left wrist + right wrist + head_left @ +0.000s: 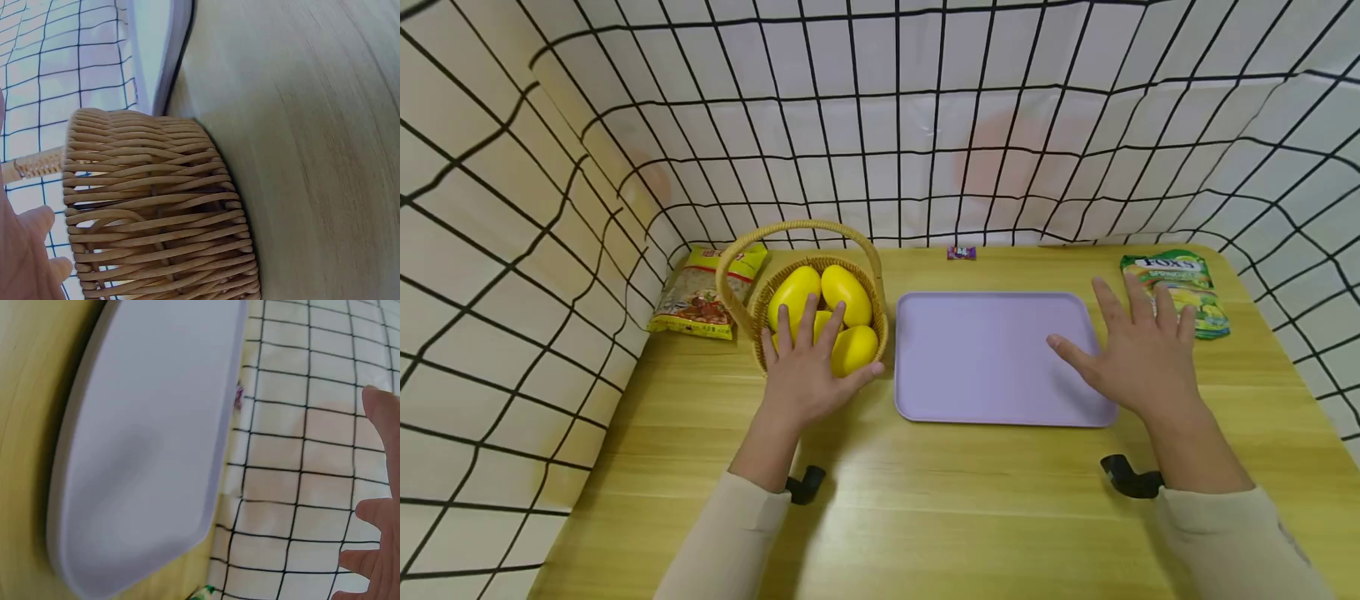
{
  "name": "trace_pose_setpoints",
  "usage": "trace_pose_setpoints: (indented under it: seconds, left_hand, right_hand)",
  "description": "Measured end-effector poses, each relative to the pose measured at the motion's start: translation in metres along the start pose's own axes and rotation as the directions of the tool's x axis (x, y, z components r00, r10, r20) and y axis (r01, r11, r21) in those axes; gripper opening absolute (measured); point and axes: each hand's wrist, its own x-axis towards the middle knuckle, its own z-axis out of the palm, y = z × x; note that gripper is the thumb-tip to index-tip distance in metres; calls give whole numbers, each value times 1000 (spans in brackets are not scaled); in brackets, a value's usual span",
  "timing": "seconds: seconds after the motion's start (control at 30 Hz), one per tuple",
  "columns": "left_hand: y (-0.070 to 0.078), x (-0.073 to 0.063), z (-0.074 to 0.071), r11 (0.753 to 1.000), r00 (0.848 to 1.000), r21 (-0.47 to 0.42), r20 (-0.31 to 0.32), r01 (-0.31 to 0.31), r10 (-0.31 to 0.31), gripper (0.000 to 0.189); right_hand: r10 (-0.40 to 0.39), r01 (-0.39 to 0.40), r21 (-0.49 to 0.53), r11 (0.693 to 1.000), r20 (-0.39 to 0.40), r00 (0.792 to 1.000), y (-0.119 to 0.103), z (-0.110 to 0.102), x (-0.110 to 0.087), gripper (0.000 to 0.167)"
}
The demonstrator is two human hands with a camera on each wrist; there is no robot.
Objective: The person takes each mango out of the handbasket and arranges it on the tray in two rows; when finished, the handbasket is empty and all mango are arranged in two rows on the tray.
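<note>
My left hand hovers with spread fingers over the near side of a wicker basket. Several yellow mangoes lie in that basket, partly hidden by the fingers. In the left wrist view the woven basket wall stands beside the hand. My right hand, fingers spread, is above the right end of a lilac tray and holds nothing. The right wrist view shows the bare tray, with the hand off to its side.
A yellow food packet lies left of the basket. Behind the tray is a small purple candy. A green Fox's bag lies at the back right. White cloth with a black grid surrounds the wooden table.
</note>
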Motion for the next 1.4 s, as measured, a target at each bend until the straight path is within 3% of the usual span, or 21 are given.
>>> trace_pose_setpoints:
  seconds: [0.17,0.27,0.33,0.47,0.6,0.7,0.8,0.93,1.03,1.17,1.4]
  left_hand:
    - [-3,-7,-3,997,998,-65,-64,-33,29,91]
    - [-7,-14,-3,990,988,-126,-150,-63,43,81]
    - [-10,-19,-2,982,973,-169,-226,-81,41,72]
    - [-20,-28,4,961,914,-249,-406,-121,10,58]
    - [-27,-34,13,916,843,-377,-530,-140,-89,50]
    - [-31,-38,20,858,803,-498,-559,-125,-207,46]
    - [-33,-39,27,774,787,-628,-513,-72,-343,44]
    - [-39,-37,34,622,800,-783,-362,17,-478,50]
    - [-44,-35,39,530,814,-847,-273,50,-513,54]
    - [-47,-30,45,471,813,-880,-232,59,-534,52]
    - [-50,-23,52,380,786,-924,-210,34,-581,49]
  right_hand:
    - [-49,52,47,998,-53,997,-11,-7,-8,101]
    - [-61,70,106,992,-88,994,-20,-10,-13,95]
    - [-59,75,139,987,-115,992,-26,-10,-17,91]
    - [-83,110,147,983,-180,980,-36,-8,-24,85]
    - [-126,172,179,969,-245,961,-48,-6,-31,76]
    - [-179,248,209,946,-302,936,-58,-2,-35,70]
    - [-237,331,235,914,-355,905,-69,6,-39,68]
    - [-288,403,293,867,-365,885,-86,19,-42,67]
    - [-321,442,341,829,-357,877,-98,29,-41,65]
    - [-364,485,387,784,-347,864,-115,41,-39,63]
    - [-420,499,457,737,-269,867,-145,49,-31,60]
